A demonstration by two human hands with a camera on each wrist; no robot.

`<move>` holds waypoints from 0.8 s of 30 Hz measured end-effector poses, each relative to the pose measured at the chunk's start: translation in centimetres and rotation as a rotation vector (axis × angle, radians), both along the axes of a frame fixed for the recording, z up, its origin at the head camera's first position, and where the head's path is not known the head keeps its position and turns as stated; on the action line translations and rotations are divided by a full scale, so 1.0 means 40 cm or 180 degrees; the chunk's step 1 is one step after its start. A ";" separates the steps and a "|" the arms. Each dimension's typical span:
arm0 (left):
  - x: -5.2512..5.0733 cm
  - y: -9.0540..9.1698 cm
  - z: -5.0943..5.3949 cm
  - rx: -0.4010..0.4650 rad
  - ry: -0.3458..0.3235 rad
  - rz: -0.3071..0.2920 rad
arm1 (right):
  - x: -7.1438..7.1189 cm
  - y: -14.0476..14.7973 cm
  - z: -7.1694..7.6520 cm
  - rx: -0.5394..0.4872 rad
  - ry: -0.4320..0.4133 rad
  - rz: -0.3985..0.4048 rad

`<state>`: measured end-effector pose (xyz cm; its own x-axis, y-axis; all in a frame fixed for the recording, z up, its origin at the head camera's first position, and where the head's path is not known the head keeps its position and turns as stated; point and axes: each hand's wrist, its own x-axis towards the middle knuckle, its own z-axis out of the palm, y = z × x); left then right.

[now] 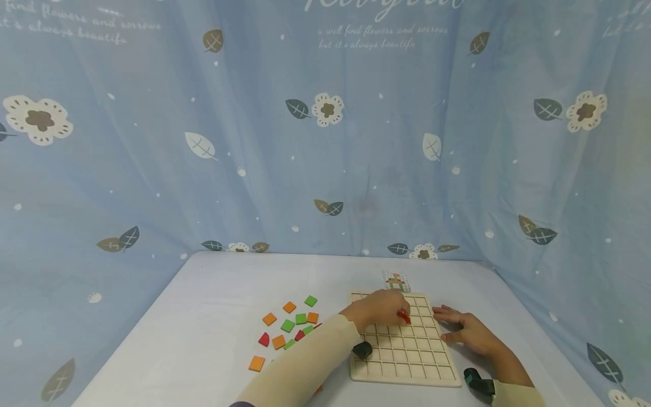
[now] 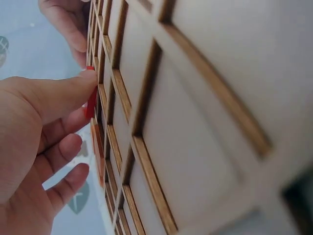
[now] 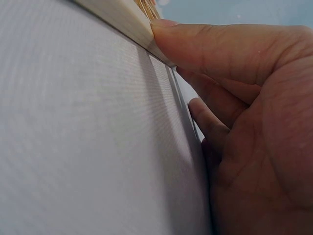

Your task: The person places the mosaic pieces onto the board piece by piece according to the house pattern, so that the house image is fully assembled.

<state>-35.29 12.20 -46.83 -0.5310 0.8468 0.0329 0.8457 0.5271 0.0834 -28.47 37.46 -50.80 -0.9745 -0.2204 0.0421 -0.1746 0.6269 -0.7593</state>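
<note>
A red tile [image 1: 404,317] is pinched between the thumb and fingers of my left hand [image 1: 383,308], over the upper part of a wooden grid board [image 1: 405,370]. In the left wrist view the red tile [image 2: 91,93] is tilted against the board's grid, with an orange tile [image 2: 98,152] just beyond it on the board. My right hand [image 1: 470,333] lies at the board's right side with its fingers extended. In the right wrist view its thumb [image 3: 195,44] touches the board's edge [image 3: 124,24]. The left hand and arm hide part of the board's upper left.
Left of the board, orange tiles [image 1: 256,363], green tiles [image 1: 287,326] and red quarter-round tiles [image 1: 264,339] lie scattered, some behind the left sleeve [image 1: 305,362]. A picture card [image 1: 396,281] lies behind the board. A blue patterned curtain [image 1: 366,169] surrounds the white table [image 1: 168,339].
</note>
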 end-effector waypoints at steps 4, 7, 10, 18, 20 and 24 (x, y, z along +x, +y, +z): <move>0.002 0.002 -0.001 -0.0092 0.0007 0.0001 | -0.003 0.000 -0.003 -0.0023 -0.0021 -0.0016; 0.003 0.002 -0.001 -0.0108 0.0007 -0.0020 | -0.002 0.000 -0.003 -0.0075 -0.0003 -0.0012; 0.004 0.003 -0.003 -0.0070 -0.0010 -0.0068 | 0.000 0.003 -0.003 -0.0100 0.0060 0.0052; 0.005 0.008 -0.004 -0.0132 0.0041 -0.0058 | 0.004 0.002 -0.001 -0.0092 0.0029 0.0059; 0.005 0.010 -0.004 -0.0146 0.0061 -0.0048 | 0.002 0.002 -0.001 -0.0081 0.0012 0.0027; 0.007 0.011 -0.001 -0.0186 0.0099 -0.0055 | 0.003 0.004 0.000 -0.0053 -0.0010 -0.0007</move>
<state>-35.01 12.63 -46.88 -0.5158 0.8567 -0.0005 0.8564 0.5156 0.0265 -28.36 37.62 -50.82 -0.9751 -0.2176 0.0426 -0.1708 0.6145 -0.7702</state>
